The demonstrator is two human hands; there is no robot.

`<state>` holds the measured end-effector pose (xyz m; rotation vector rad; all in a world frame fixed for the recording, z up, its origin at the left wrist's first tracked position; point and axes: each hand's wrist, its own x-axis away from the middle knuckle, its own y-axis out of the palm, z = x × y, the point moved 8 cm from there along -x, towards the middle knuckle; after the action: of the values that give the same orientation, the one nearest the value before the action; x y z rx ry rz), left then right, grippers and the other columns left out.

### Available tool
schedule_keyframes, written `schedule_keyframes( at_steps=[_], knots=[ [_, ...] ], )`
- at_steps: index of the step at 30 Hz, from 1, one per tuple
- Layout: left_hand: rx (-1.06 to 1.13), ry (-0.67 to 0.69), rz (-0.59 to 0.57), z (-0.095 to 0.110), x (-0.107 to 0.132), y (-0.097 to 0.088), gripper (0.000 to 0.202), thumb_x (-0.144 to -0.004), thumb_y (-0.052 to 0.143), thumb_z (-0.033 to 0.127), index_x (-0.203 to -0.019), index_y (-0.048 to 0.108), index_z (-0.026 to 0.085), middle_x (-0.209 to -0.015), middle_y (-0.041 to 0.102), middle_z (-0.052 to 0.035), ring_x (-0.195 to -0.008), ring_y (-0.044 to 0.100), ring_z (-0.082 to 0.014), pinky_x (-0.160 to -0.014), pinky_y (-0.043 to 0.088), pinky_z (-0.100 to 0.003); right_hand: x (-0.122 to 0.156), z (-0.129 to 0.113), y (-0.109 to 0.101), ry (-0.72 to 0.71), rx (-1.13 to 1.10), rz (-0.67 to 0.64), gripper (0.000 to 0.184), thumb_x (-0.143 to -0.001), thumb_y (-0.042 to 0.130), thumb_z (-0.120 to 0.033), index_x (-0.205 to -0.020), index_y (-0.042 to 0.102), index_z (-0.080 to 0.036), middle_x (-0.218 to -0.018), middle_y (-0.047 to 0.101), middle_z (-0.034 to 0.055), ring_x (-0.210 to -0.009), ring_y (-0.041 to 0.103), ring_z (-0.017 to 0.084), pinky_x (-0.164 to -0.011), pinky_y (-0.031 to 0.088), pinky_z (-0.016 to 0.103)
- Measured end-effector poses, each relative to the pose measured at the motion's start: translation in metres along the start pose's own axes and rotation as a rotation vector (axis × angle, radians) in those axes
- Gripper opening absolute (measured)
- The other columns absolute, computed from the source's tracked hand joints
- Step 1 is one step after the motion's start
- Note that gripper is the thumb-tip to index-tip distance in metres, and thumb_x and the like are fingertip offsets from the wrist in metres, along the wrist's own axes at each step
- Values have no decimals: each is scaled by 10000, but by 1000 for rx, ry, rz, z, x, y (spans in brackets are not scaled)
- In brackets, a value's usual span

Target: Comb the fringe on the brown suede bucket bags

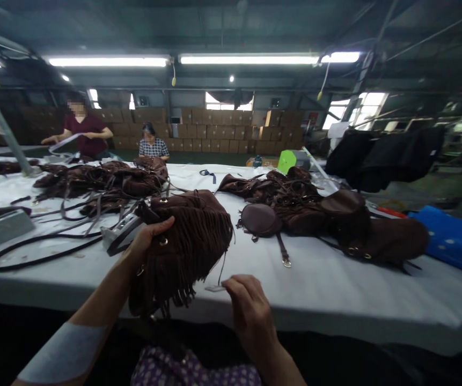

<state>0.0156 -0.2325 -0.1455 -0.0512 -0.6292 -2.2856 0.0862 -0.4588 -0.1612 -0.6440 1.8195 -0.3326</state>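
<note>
A dark brown fringed suede bag [190, 236] rests at the near edge of the white table [335, 284]. My left hand [147, 238] grips its left side, thumb over the top by a metal eyelet. My right hand [247, 305] is closed in a pinch on a small pale tag [215, 288] joined to the bag by a thin cord. The fringe hangs down over the table edge towards my lap.
A pile of brown bags [327, 220] lies to the right, another pile with loose straps [94, 187] to the left. A blue sheet [452, 241] sits at the far right. Two other people [86, 131] work at the far side; cartons are stacked behind them.
</note>
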Motion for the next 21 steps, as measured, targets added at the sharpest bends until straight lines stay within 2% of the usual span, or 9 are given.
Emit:
schedule_keyframes(
  at_steps=[3, 5, 8, 11, 14, 17, 19, 21],
  knots=[
    [7, -26, -5, -12, 6, 6, 271, -732, 704, 212, -989, 710, 125, -722, 739, -77, -652, 709, -279, -535, 601, -326, -44, -46, 10, -201, 20, -85, 215, -954, 402, -142, -1082, 566, -197, -949, 612, 55, -937, 523, 179, -876, 403, 344],
    [54, -11, 11, -11, 10, 2, 273, -745, 699, 233, -998, 713, 132, -717, 739, -63, -673, 709, -282, -547, 604, -330, -49, -60, 30, -293, 71, -222, 194, -959, 419, -179, -1074, 574, -198, -926, 609, 43, -924, 512, 177, -899, 378, 351],
    [112, 28, 49, -3, 13, -7, 281, -814, 632, 307, -1024, 710, 136, -737, 742, -56, -711, 712, -284, -565, 606, -337, -28, -48, 63, -307, 151, -436, 183, -940, 468, -190, -1088, 572, -216, -910, 595, 31, -900, 489, 179, -878, 364, 347],
    [144, 30, 106, -2, 8, -15, 244, -841, 593, 244, -1016, 707, 117, -716, 738, -54, -661, 710, -250, -547, 597, -299, 7, -22, 83, -224, 179, -541, 220, -923, 482, -157, -1116, 559, -226, -927, 594, 31, -870, 476, 175, -813, 365, 316],
    [189, -58, 128, -18, -3, -16, 194, -849, 579, 175, -947, 710, 71, -628, 716, -67, -491, 665, -195, -438, 550, -242, 36, -9, 91, -192, 153, -531, 197, -931, 446, -156, -1072, 569, -218, -896, 596, 30, -833, 470, 172, -778, 352, 313],
    [199, -82, 130, -33, -17, -20, 237, -895, 515, 178, -876, 704, 36, -568, 693, -78, -376, 603, -168, -352, 500, -232, 52, -10, 93, -202, 105, -494, 167, -935, 426, -162, -1001, 571, -211, -849, 594, 23, -814, 472, 170, -765, 339, 316],
    [193, -49, 158, -38, -25, -27, 223, -889, 509, 140, -903, 700, 26, -566, 692, -77, -385, 611, -174, -352, 501, -233, 56, -10, 95, -186, 87, -485, 157, -931, 430, -158, -989, 565, -214, -829, 595, 18, -803, 476, 169, -752, 332, 314],
    [207, 15, 162, -37, -31, -34, 214, -859, 551, 124, -994, 691, 33, -615, 710, -76, -469, 657, -192, -415, 541, -239, 63, -9, 100, -169, 95, -497, 149, -918, 452, -154, -998, 558, -222, -825, 604, 13, -799, 484, 169, -734, 326, 312]
  ],
)
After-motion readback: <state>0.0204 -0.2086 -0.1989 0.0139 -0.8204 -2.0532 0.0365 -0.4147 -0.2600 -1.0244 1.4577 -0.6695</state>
